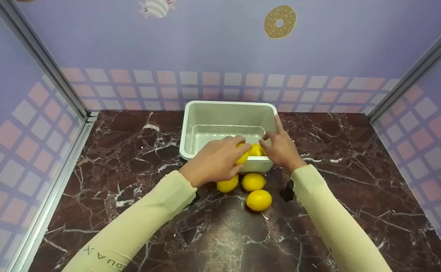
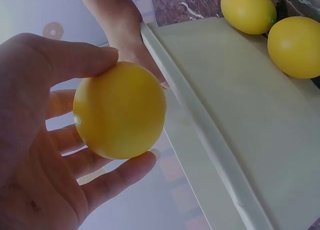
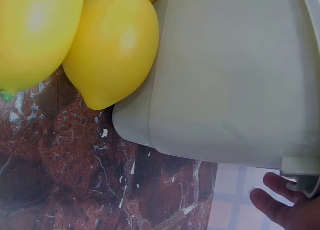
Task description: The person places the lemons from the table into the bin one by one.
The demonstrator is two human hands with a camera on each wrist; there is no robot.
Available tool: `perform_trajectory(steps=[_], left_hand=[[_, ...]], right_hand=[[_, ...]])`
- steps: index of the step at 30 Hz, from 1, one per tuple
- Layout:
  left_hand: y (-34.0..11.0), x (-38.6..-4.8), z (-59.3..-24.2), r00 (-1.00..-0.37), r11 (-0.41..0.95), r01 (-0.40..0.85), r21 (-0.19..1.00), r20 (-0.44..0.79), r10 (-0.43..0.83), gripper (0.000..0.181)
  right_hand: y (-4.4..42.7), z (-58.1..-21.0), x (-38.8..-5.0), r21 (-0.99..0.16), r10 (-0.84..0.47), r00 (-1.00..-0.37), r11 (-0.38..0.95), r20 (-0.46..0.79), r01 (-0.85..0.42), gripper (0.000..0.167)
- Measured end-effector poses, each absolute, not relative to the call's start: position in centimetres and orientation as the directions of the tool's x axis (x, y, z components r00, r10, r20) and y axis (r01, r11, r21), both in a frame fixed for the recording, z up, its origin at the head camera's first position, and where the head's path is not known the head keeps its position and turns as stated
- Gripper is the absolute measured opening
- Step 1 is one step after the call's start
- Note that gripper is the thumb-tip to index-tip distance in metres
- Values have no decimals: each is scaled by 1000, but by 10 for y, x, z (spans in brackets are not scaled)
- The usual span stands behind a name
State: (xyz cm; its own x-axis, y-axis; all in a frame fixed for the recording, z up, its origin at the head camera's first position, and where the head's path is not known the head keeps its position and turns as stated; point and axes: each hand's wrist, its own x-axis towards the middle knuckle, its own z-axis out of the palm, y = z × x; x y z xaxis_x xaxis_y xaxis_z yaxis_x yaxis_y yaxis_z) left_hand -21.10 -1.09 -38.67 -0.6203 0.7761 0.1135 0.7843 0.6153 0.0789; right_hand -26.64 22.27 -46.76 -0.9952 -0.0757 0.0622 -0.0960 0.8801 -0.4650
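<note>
My left hand (image 1: 220, 158) holds a yellow lemon (image 2: 120, 110) between thumb and fingers, above the front rim of a pale grey-white plastic bin (image 1: 228, 105). At the bin's right side, my right hand (image 1: 282, 149) grips the rim, its index finger stretched along the edge. In the right wrist view, fingertips (image 3: 272, 202) show under the rim, outside the wall. Another lemon (image 1: 257, 150) lies inside the bin, in the front right corner. Outside, one lemon (image 1: 253, 182) sits by the front wall, with a second lemon (image 1: 227, 185) partly behind my left hand and a third lemon (image 1: 259, 200) nearer me.
The bin stands on a dark red marbled tabletop (image 1: 130, 219), close to the back wall (image 1: 220, 45). Purple side panels with pink and white squares enclose the table at left and right, with metal posts (image 1: 47, 64) at the corners.
</note>
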Motion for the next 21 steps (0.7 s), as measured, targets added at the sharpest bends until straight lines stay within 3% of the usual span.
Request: perform_trajectory(steps=[21], left_hand=[[-8, -217, -384, -640, 633, 768, 91, 132, 757, 43]], right_hand=[[224, -467, -266, -458, -87, -994, 883, 58, -104, 32]])
